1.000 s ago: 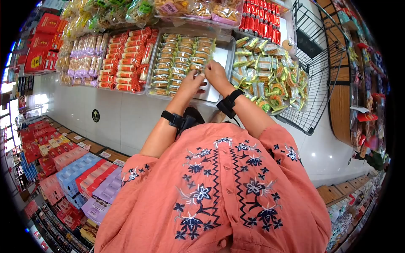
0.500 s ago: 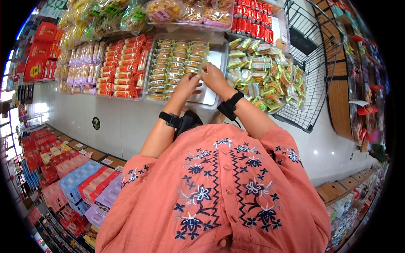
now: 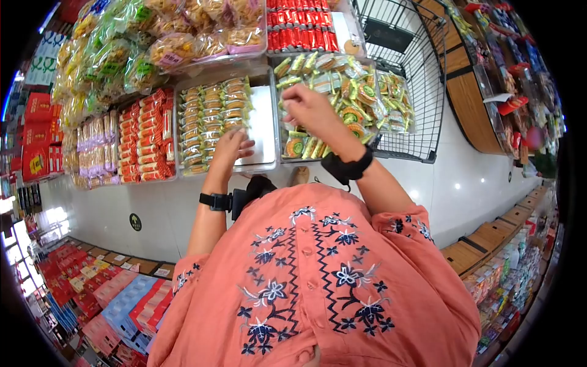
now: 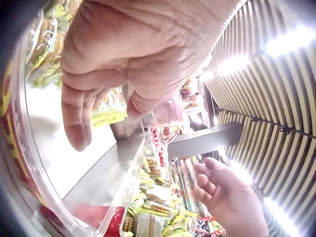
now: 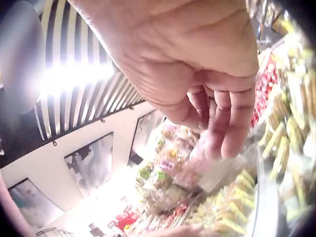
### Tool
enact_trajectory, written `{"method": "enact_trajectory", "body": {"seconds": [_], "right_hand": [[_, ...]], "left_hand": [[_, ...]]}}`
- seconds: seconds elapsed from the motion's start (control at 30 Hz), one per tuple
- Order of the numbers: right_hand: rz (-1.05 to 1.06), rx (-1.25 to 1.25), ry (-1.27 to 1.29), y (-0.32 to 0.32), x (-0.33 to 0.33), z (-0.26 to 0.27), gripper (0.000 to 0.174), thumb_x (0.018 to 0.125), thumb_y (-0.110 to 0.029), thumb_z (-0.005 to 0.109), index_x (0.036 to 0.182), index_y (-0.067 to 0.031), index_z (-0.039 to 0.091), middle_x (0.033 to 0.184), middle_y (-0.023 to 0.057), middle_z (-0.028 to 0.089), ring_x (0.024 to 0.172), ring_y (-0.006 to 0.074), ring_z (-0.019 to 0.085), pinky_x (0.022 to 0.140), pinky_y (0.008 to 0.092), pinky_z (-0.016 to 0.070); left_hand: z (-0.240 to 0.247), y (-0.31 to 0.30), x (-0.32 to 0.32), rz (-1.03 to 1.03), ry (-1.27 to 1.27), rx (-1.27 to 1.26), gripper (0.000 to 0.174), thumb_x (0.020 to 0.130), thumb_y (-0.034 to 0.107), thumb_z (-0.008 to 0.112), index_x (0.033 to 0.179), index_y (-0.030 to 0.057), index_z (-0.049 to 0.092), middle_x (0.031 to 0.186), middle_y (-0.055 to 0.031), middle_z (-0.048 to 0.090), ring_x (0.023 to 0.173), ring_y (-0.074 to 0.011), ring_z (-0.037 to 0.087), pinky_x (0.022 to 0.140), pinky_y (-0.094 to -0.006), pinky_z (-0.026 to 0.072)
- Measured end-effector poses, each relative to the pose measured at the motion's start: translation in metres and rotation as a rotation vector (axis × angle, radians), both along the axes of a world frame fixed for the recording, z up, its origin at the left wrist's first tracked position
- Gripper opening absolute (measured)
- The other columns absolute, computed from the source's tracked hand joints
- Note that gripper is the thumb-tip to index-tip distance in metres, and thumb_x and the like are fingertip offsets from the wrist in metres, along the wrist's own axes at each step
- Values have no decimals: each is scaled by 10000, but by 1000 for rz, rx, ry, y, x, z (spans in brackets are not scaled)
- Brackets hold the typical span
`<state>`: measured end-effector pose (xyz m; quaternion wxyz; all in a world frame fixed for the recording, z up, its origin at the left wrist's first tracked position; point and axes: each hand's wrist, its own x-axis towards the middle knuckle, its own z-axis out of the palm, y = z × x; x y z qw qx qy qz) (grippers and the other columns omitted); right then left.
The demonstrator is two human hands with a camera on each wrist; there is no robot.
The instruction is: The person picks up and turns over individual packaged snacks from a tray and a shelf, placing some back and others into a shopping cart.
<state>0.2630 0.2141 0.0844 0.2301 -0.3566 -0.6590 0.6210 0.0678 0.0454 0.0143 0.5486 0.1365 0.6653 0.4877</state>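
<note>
In the head view, the left hand (image 3: 229, 150) hovers where rows of small yellow-edged cake packets (image 3: 211, 116) meet the bare white board (image 3: 262, 122) of their clear tray. Its fingers hang relaxed, and the left wrist view shows a yellow-edged packet (image 4: 109, 114) behind the gap between fingers and thumb; no grip on it is visible. The right hand (image 3: 315, 113) is above the neighbouring pile of green-and-yellow packets (image 3: 361, 92), fingers loosely bent. Seen in the right wrist view, the right hand (image 5: 197, 64) holds nothing visible.
Red-and-cream wrapped sticks (image 3: 147, 134) and lilac packets (image 3: 95, 147) lie left of the tray. Bagged snacks (image 3: 113, 58) and red packets (image 3: 299, 27) are behind. A black wire cart (image 3: 416, 85) stands to the right, near wooden shelving (image 3: 471, 110).
The hands, close together before, have moved apart: the right hand is now over the green-and-yellow packets, the left by the cake rows. The head view has shifted, with the trays now further left.
</note>
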Motion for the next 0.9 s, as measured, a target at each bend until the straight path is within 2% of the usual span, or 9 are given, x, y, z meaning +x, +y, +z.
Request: {"method": "enact_trajectory", "body": {"seconds": [0.1, 0.17, 0.27, 0.4, 0.5, 0.7, 0.9], "right_hand": [[-185, 347, -47, 28, 47, 34, 180, 921, -105, 634, 1070, -7, 649, 927, 98, 705, 810, 173, 708, 724, 316, 559], [-341, 449, -116, 49, 75, 38, 254, 892, -130, 676, 1111, -6, 644, 998, 131, 704, 936, 217, 693, 831, 341, 546], [-249, 718, -301, 81, 115, 21, 407, 843, -186, 730, 1188, -1, 621, 1103, 179, 692, 1056, 310, 662, 926, 400, 519], [-118, 695, -461, 93, 135, -3, 616, 777, -248, 784, 1297, 6, 574, 1219, 237, 660, 1148, 410, 609, 971, 452, 493], [-78, 606, -520, 95, 138, -13, 597, 776, -226, 776, 1289, 9, 581, 1216, 246, 657, 1144, 409, 609, 961, 454, 498], [-128, 692, -492, 98, 139, -27, 532, 762, -188, 764, 1234, 6, 614, 1177, 239, 664, 1115, 404, 617, 943, 456, 505], [-81, 759, -520, 101, 138, -32, 516, 762, -199, 759, 1222, -10, 622, 1158, 202, 673, 1093, 394, 616, 956, 461, 491]], "left_hand": [[10, -5, 2, -42, 38, -2, 636, 1010, 348, 591, 1464, -55, 399, 1327, -220, 586, 1084, -283, 680, 821, -374, 584], [17, -6, 5, -35, 52, 2, 632, 1008, 347, 594, 1461, -52, 406, 1337, -218, 588, 1099, -287, 678, 823, -377, 577], [29, -4, 10, -33, 75, 9, 640, 1006, 346, 595, 1468, -52, 400, 1330, -212, 593, 1106, -287, 676, 824, -371, 575], [36, -1, 19, -42, 83, 30, 653, 996, 342, 605, 1471, -54, 396, 1329, -206, 594, 1111, -287, 675, 831, -363, 570], [46, 4, 27, -60, 98, 35, 671, 987, 349, 614, 1473, -57, 393, 1336, -205, 588, 1121, -286, 670, 837, -361, 566], [49, 2, 31, -75, 89, 38, 707, 982, 362, 616, 1493, -61, 371, 1350, -209, 578, 1140, -287, 659, 853, -365, 560], [47, -3, 29, -83, 103, 33, 705, 983, 351, 614, 1498, -63, 367, 1360, -211, 575, 1132, -276, 661, 856, -366, 562]]}}
